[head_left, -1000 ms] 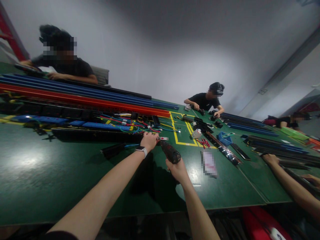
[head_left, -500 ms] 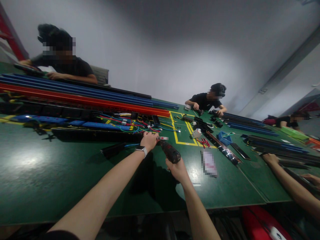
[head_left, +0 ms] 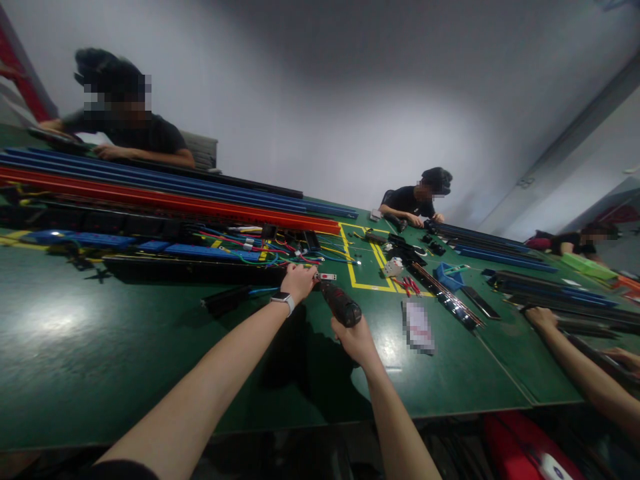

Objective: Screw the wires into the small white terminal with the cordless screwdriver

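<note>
My right hand (head_left: 353,337) is closed round the grip of a dark red and black power screwdriver (head_left: 341,307), whose nose points up and left. My left hand (head_left: 299,281), with a white watch (head_left: 283,301) on the wrist, is closed on the end of a long black strip (head_left: 195,270) right where the tool's tip meets it. A small white and red part (head_left: 327,276) lies just beyond the fingers. Loose coloured wires (head_left: 260,250) run behind the strip.
The green table (head_left: 100,360) carries long red rails (head_left: 165,200) and blue rails (head_left: 150,175) at the back left. A yellow taped square (head_left: 358,267) holds small parts and red pliers (head_left: 410,285). Another person's arm (head_left: 565,360) reaches in at right; three other people sit around the table.
My hands and the screwdriver have stayed almost in place. The person at the far end has leaned lower and shifted their hands.
</note>
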{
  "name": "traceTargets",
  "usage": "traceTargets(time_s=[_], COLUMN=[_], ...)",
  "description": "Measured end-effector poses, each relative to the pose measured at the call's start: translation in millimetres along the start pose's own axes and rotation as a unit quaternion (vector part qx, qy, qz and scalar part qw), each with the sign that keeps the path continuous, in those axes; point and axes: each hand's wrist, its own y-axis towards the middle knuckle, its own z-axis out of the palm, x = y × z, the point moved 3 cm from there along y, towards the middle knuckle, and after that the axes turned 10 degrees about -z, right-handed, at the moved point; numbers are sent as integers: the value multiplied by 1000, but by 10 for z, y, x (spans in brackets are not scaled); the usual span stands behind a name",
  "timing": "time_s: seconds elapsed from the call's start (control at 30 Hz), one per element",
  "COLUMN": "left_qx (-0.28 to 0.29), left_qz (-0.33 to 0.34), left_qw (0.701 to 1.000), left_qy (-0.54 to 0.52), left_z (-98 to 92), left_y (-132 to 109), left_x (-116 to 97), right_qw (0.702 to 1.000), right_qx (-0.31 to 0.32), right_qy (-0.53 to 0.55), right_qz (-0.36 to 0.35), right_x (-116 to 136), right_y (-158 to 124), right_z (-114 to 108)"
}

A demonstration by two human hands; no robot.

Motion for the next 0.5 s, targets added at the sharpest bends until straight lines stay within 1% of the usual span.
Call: traceTargets(time_s=[0.17, 0.33, 0.5], left_qx=[6, 4, 8], left_qz=[-5, -4, -8], left_qw=[1000, 1000, 1000], left_qy=[6, 2, 1], left_z=[-6, -19, -39], left_y=[1, -6, -12], left_x=[-4, -8, -17], right_qw=[1000, 1000, 1000], right_qx=[3, -3, 2], right_qy=[16, 8, 9], right_qz=[-3, 11, 6], right_x=[-10, -14, -7], right_y=[-7, -14, -8], right_z=[8, 4, -4])
